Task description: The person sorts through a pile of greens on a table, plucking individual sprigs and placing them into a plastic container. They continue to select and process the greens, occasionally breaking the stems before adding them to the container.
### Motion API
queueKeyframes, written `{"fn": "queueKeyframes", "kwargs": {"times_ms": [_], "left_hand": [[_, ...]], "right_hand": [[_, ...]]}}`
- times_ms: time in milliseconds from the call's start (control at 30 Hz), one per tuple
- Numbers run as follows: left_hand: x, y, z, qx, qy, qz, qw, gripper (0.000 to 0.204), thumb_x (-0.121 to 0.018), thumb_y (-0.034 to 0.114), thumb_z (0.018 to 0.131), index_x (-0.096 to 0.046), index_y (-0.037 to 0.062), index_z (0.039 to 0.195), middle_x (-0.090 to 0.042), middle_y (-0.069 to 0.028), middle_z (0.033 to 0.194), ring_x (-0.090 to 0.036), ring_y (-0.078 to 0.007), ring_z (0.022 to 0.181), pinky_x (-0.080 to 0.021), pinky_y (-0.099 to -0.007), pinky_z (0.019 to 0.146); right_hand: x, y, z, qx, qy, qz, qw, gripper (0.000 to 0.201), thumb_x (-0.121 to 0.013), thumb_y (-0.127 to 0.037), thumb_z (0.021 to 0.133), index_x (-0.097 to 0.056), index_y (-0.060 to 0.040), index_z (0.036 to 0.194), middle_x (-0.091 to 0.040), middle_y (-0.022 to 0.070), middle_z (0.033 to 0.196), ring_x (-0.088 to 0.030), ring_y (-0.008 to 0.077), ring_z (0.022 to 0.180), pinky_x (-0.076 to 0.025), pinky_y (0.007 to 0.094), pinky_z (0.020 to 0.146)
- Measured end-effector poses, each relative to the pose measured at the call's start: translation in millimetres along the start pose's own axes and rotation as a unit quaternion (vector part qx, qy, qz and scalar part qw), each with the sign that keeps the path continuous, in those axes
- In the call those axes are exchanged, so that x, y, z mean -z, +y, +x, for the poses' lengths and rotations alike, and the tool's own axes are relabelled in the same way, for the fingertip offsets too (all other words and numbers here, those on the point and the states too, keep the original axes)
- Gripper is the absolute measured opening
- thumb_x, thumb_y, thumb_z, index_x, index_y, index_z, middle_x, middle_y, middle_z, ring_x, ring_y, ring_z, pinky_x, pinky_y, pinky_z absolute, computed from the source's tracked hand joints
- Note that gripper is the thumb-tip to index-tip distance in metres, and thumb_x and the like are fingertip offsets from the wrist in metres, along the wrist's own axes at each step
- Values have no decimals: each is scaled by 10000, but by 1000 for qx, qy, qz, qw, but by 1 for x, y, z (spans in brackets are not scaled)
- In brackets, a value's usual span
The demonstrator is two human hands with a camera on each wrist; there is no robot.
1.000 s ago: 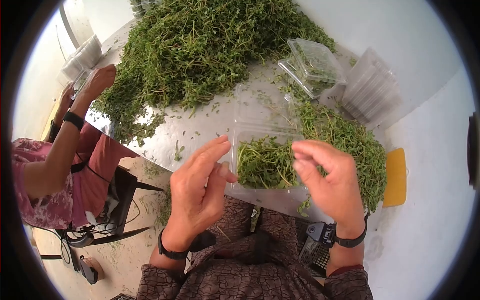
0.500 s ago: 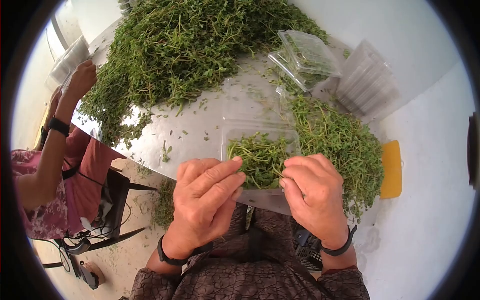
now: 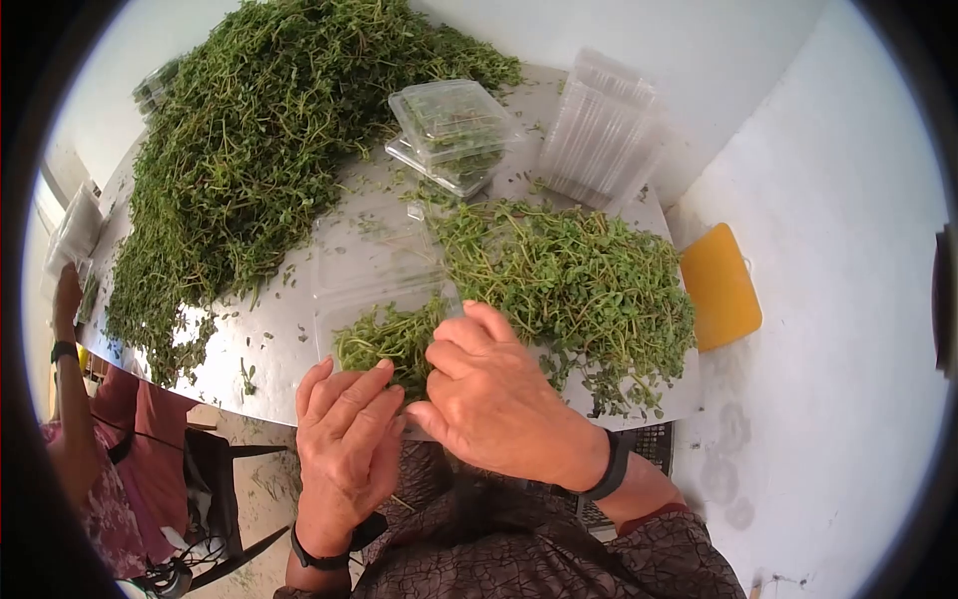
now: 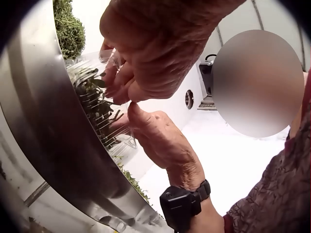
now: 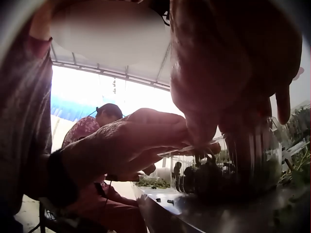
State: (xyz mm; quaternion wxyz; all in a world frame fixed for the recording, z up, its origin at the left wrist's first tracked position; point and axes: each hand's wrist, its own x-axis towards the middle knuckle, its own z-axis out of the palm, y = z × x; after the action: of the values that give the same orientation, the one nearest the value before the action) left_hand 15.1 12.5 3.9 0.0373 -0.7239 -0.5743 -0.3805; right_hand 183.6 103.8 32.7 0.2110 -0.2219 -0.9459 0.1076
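Observation:
A clear plastic clamshell box (image 3: 323,344) lies at the table's near edge, its lid (image 3: 349,265) folded back flat. Leafy green stems (image 3: 384,337) fill its base. My left hand (image 3: 347,431) lies over the near side of the box, fingers fairly straight with their tips at the greens. Across the right side reaches my right hand (image 3: 499,399), fingers bent down into the box and thumb near its front rim. In the right wrist view, fingers press down on the greens inside the clear wall (image 5: 180,170). The palms hide part of the contents.
A large heap of greens (image 3: 239,150) covers the back left of the metal table (image 3: 289,324); a smaller pile (image 3: 589,275) lies right. Filled boxes (image 3: 454,130) and a stack of empty ones (image 3: 604,130) stand behind. A yellow board (image 3: 720,290) is by the wall. Another person (image 3: 75,419) works at left.
My hands have come down onto the box, and the right hand has moved across it toward the left hand. The head view has swung right, shifting the scene leftward.

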Motion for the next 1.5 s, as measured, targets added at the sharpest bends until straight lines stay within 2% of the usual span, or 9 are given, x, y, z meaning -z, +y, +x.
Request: {"fn": "queueKeyframes", "kwargs": {"times_ms": [200, 267, 400, 500, 700, 800, 933, 1300, 1500], "left_hand": [[3, 2, 0, 7, 0, -7, 1000, 280, -716, 17, 697, -678, 17, 974, -674, -126, 1149, -621, -305, 1007, -378, -525, 1070], [5, 0, -4, 10, 3, -7, 1000, 280, -713, 19, 695, -677, 15, 972, -674, -131, 1147, -623, -310, 1002, -376, -531, 1073], [8, -4, -12, 9, 29, -7, 1000, 269, -700, -6, 696, -675, 15, 963, -680, -127, 1134, -631, -308, 984, -384, -541, 1073], [10, -5, -16, 13, 38, -14, 999, 265, -694, -28, 696, -675, 13, 957, -681, -125, 1130, -635, -304, 978, -387, -547, 1075], [14, -3, -23, 31, 45, -25, 998, 180, -640, -18, 777, -671, 32, 947, -696, -119, 1109, -649, -301, 972, -389, -565, 1083], [17, -4, -26, 32, 52, -21, 998, 182, -641, -19, 778, -675, 36, 948, -698, -112, 1104, -651, -298, 966, -389, -564, 1083], [20, -4, -25, 16, 65, -15, 998, 268, -700, -43, 684, -688, 16, 945, -692, -108, 1097, -646, -289, 930, -398, -556, 1072], [21, 1, -32, 4, 58, -27, 998, 274, -715, -27, 681, -682, 25, 947, -687, -99, 1116, -642, -284, 939, -400, -559, 1071], [21, 6, -32, 27, 66, -36, 997, 210, -675, -13, 707, -693, 31, 911, -703, -92, 1081, -650, -277, 928, -400, -549, 1082]], "right_hand": [[14, 5, -8, 11, -16, 25, 999, 262, -723, -221, 807, -694, 39, 786, -641, 156, 1022, -542, 327, 1140, -376, 513, 1052], [22, 13, -11, 22, 85, 10, 996, 250, -685, -220, 855, -689, 30, 874, -652, 147, 987, -540, 311, 1110, -363, 489, 1057], [48, 39, -17, -85, 129, -115, 981, 163, -697, -112, 819, -646, 3, 922, -655, 169, 1015, -638, 302, 921, -513, 431, 821], [50, 70, -13, -132, 91, -126, 979, 165, -706, -90, 792, -642, 0, 914, -643, 172, 923, -651, 322, 829, -521, 426, 712], [35, 98, -7, -216, -30, -234, 947, 141, -660, -46, 775, -711, -30, 905, -678, 145, 850, -651, 361, 828, -524, 450, 735], [45, 98, -8, -164, 89, -205, 961, 105, -640, -71, 795, -639, -22, 703, -605, 165, 681, -633, 377, 696, -502, 478, 614], [63, 85, -5, -191, 120, -129, 966, 119, -668, -141, 813, -666, -29, 773, -629, 164, 717, -639, 366, 718, -509, 470, 654], [26, 65, 14, -138, -55, -130, 980, 259, -717, -128, 768, -688, -15, 999, -630, 179, 829, -639, 370, 767, -513, 465, 705], [25, 87, 15, -104, 14, -187, 977, 21, -615, -28, 694, -598, -26, 705, -579, 146, 697, -598, 368, 681, -486, 478, 616]]}}
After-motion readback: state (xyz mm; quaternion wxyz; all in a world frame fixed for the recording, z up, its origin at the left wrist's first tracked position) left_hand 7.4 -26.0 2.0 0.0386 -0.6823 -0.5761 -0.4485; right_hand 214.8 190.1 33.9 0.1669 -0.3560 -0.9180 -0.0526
